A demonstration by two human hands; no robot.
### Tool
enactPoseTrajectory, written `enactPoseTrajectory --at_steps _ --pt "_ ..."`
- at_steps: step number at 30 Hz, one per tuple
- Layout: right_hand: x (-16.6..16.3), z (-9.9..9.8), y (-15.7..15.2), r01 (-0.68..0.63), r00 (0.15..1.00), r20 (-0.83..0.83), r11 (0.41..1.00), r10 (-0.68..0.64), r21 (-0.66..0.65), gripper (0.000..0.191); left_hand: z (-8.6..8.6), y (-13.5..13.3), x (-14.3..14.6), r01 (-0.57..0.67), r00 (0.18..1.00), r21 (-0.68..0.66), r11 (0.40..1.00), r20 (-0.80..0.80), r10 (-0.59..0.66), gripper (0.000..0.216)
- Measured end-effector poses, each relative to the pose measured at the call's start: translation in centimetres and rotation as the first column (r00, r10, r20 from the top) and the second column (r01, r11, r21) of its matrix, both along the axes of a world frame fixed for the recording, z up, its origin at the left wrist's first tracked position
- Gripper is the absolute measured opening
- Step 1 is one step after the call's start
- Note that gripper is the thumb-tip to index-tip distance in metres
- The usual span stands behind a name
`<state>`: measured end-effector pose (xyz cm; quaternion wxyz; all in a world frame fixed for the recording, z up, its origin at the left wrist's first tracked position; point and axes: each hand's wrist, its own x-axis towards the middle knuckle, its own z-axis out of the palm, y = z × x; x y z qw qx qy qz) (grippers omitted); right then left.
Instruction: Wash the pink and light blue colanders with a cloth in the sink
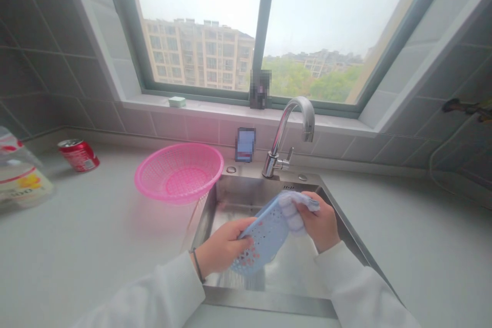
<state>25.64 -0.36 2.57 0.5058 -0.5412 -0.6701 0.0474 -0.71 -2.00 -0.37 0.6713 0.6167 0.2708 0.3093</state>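
Over the steel sink (269, 298), my left hand (226, 246) grips the near left rim of a light blue plastic colander (265, 241). The colander is tilted on its side, its holed wall turned toward me. My right hand (321, 218) is closed on a white and grey cloth (292, 210), which is folded over the colander's far right rim. Fingers of the left hand show through the holes. Part of the right fingers is hidden by the cloth.
A pink plastic basket (179, 196) stands left of the sink, partly over its edge. Behind the sink rises a chrome faucet (274, 148), with a phone-like device (245, 144) beside it. A red can (79, 156) and a plastic bottle (23, 179) stand far left. A sponge (177, 102) lies on the sill.
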Motion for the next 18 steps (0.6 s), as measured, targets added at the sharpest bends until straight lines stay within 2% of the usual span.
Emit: enactPoseTrajectory --at_steps 3,5,7,9,11,13,15,18 --pt "-2.1 0.0 -1.8 -0.168 0.984 0.063 0.984 0.164 0.059 0.031 0.2 -0.1 0.5 -0.046 0.999 0.102 0.994 -0.004 0.047 0.047" --pt "-4.0 0.0 -3.2 -0.359 0.925 0.161 0.930 0.345 0.074 0.037 0.4 0.0 0.6 -0.073 0.997 0.204 0.976 -0.010 0.077 0.044" --pt "-4.7 0.0 -3.5 -0.458 0.871 0.227 0.887 0.436 0.052 0.041 0.5 0.1 0.4 -0.061 0.998 0.228 0.972 -0.016 0.067 0.043" --pt "-3.6 0.0 -2.7 -0.370 0.915 0.185 0.928 0.358 0.039 0.038 0.5 0.1 0.0 -0.029 0.999 0.151 0.988 -0.020 0.032 0.047" --pt "-1.5 -0.1 -1.2 -0.149 0.985 0.091 0.988 0.146 0.028 0.034 0.4 0.0 -0.3 0.007 1.000 0.070 0.998 -0.016 -0.006 0.050" --pt "0.4 -0.2 -0.2 0.012 0.999 0.048 1.000 -0.013 0.026 0.032 0.3 -0.2 -0.3 0.019 1.000 0.053 0.998 0.004 -0.019 0.050" --pt "0.6 -0.3 -0.1 0.031 0.998 0.048 0.999 -0.032 0.031 0.030 0.2 -0.2 -0.1 0.008 1.000 0.095 0.995 0.001 -0.008 0.049" --pt "-2.2 -0.4 -2.0 -0.157 0.983 0.105 0.986 0.150 0.056 0.030 0.2 0.0 0.3 -0.034 0.999 0.167 0.985 -0.026 0.039 0.049"
